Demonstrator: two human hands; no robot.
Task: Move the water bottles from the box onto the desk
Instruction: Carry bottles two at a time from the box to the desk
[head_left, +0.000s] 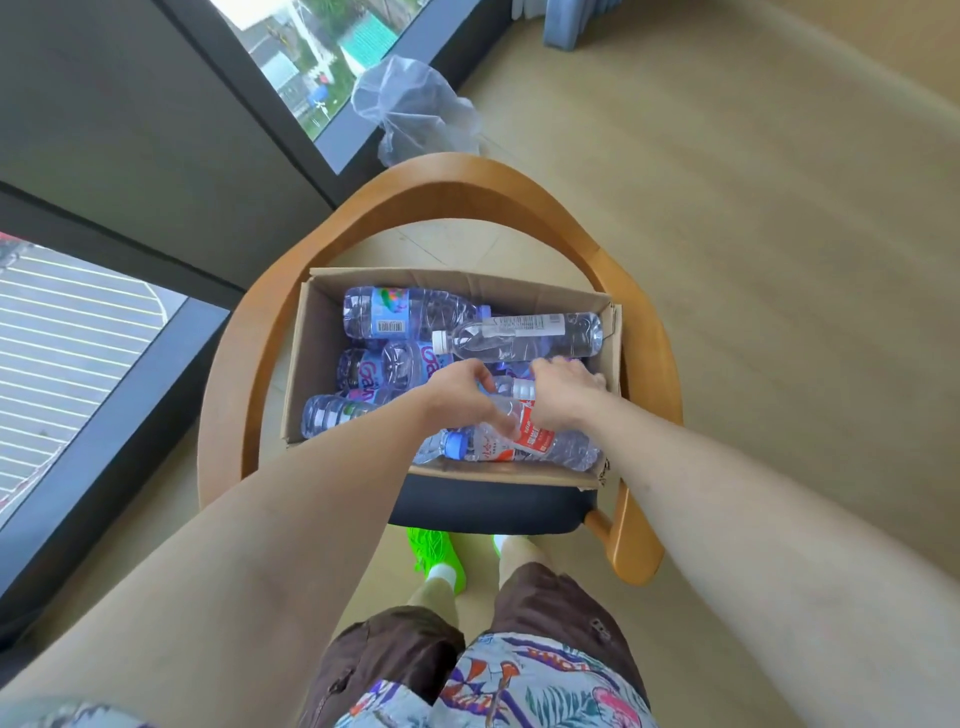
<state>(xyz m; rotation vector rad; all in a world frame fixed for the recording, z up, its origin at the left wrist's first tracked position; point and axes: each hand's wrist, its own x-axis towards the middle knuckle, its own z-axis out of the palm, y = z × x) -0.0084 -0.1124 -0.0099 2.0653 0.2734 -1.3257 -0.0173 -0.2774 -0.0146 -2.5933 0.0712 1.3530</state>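
Observation:
An open cardboard box (311, 364) sits on a chair seat and holds several clear plastic water bottles lying on their sides, among them a blue-labelled bottle (395, 312) and a white-capped bottle (519, 335) at the far side. Both my hands are inside the box. My left hand (460, 395) has its fingers curled around the clear upper part of a red-labelled bottle (531, 431) with a white cap. My right hand (566, 389) is curled over the bottles just right of that cap; its fingers are hidden. A blue-capped bottle (457, 444) lies by the near wall.
The box rests on a dark cushioned chair (488, 506) with a curved wooden armrest (467, 182). A crumpled clear plastic bag (410, 109) lies on the floor by the window beyond it. Tan floor spreads to the right. No desk is in view.

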